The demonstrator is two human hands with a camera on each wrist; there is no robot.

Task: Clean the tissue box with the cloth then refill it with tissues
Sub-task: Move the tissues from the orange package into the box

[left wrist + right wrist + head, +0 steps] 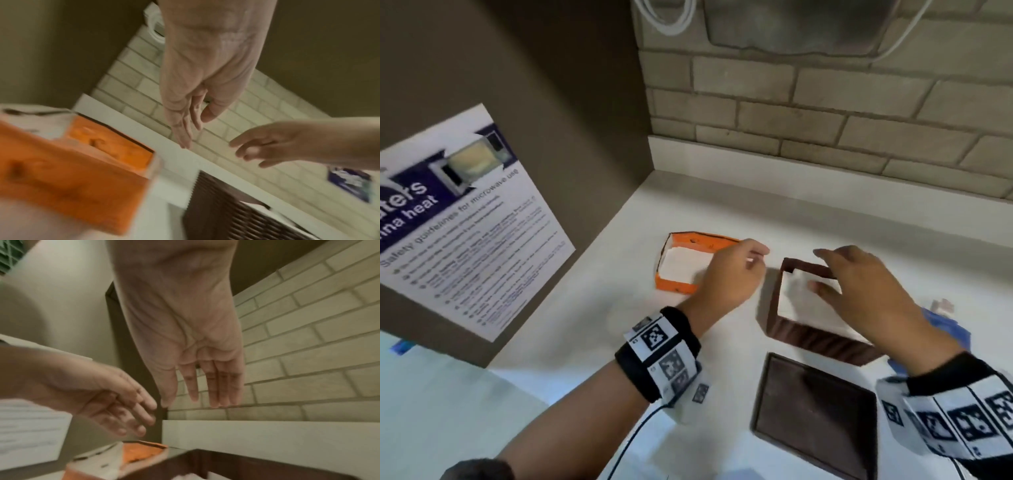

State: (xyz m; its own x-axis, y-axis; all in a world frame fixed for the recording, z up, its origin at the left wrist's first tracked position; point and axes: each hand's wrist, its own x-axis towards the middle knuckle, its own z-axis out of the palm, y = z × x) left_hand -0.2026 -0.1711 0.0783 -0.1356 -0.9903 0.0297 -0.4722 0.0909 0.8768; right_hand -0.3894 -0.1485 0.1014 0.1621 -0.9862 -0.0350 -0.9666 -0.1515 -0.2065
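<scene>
A brown ribbed tissue box (pixel 822 339) stands open on the white counter with white tissues (pixel 798 301) inside. My right hand (pixel 828 270) hovers over its far rim, fingers straight, holding nothing; the right wrist view shows the right hand (pixel 193 400) spread above the brown tissue box (pixel 226 464). To the left is an orange box (pixel 681 286), open, with white tissues in it. My left hand (pixel 755 263) hangs relaxed and empty between the two boxes, over the orange box's right corner. The left wrist view shows the left hand (pixel 195 129) above the orange box (pixel 72 170).
The brown lid (pixel 815 414) lies flat near the counter's front. A blue cloth-like thing (pixel 948 327) lies right of the brown box, partly behind my right wrist. A brick wall (pixel 825 113) backs the counter; a brown panel with a microwave poster (pixel 458 222) closes the left side.
</scene>
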